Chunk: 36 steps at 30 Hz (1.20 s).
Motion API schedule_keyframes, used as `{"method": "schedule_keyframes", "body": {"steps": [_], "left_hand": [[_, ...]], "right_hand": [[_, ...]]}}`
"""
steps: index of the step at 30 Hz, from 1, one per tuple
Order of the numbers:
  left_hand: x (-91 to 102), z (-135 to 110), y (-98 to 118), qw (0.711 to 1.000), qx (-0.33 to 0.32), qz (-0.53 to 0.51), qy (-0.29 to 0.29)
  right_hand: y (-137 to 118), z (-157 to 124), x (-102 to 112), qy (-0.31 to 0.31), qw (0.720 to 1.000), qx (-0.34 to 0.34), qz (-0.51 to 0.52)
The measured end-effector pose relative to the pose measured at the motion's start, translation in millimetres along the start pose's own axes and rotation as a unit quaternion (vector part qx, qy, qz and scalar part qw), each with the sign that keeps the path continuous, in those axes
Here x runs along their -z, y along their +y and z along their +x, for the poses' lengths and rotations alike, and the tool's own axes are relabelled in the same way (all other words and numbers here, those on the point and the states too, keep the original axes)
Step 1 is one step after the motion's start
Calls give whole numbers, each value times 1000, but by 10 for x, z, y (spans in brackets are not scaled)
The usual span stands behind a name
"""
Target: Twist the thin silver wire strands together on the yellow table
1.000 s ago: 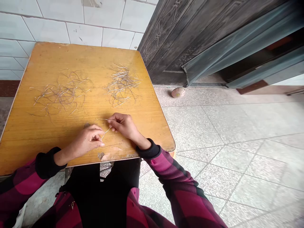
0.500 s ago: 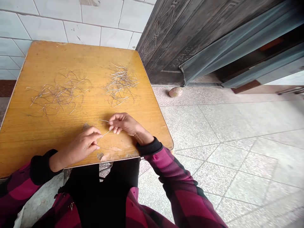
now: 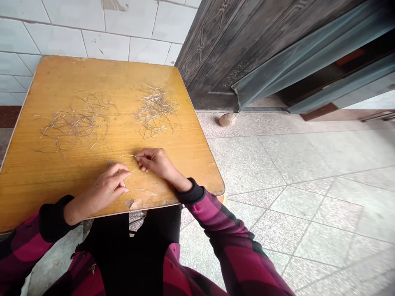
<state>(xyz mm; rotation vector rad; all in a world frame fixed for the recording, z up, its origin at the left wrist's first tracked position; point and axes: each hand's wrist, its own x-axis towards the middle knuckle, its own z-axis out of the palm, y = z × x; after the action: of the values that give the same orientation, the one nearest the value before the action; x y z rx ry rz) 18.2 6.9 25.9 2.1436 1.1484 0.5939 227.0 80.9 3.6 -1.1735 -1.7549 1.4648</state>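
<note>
A thin silvery wire runs between my hands, and a short end of it sticks out to the left of my right hand's fingertips. My left hand pinches its lower part, and my right hand pinches it higher up, both just above the table's front edge. Both hands rest over the yellow wooden table. Farther back lie a loose tangle of curly wires and a denser heap of straighter wires, both apart from my hands.
The table's front edge has a peeling, chipped veneer. A white tiled wall stands behind the table. To the right are a dark embossed metal door, a small worn ball and a speckled tile floor.
My right hand has moved a little left, closer to my left hand. The wire's strand between them now bows more, and its free end reaches farther left.
</note>
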Motion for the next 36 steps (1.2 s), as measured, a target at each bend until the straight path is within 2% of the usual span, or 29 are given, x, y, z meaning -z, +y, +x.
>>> {"method": "schedule_keyframes", "body": {"steps": [4,9,13,18,20,22,26,29,32,34,36], "left_hand": [[2,2,0,999,-17,26,10],[-1,-1,8,999,-16,41,2],[45,-17,5,998,-13,60,7],[52,-13,-23,977,-62,175,108],[-15,-4,-23,965,-76,228,109],[-107,0,-26,956,-82,268,81],[-254,-12,-74,948,-64,309,36],[-292,-21,-127,948,-59,313,26],[-302,-24,-170,949,-61,309,23],[-295,-24,-186,950,-65,304,21],[-262,-23,-187,953,-74,295,20]], "right_hand": [[11,8,11,-3,1000,8,2],[-29,10,31,22,995,35,-86],[-36,-6,48,36,993,48,-99],[2,-30,126,85,989,61,-105],[8,-47,165,99,987,69,-102],[3,-83,204,104,986,80,-101],[-34,-249,279,58,985,114,-115],[-77,-436,294,-28,977,142,-154],[-126,-597,211,-116,955,169,-212],[-154,-656,107,-133,939,183,-260],[-174,-676,3,-112,923,189,-315]]}}
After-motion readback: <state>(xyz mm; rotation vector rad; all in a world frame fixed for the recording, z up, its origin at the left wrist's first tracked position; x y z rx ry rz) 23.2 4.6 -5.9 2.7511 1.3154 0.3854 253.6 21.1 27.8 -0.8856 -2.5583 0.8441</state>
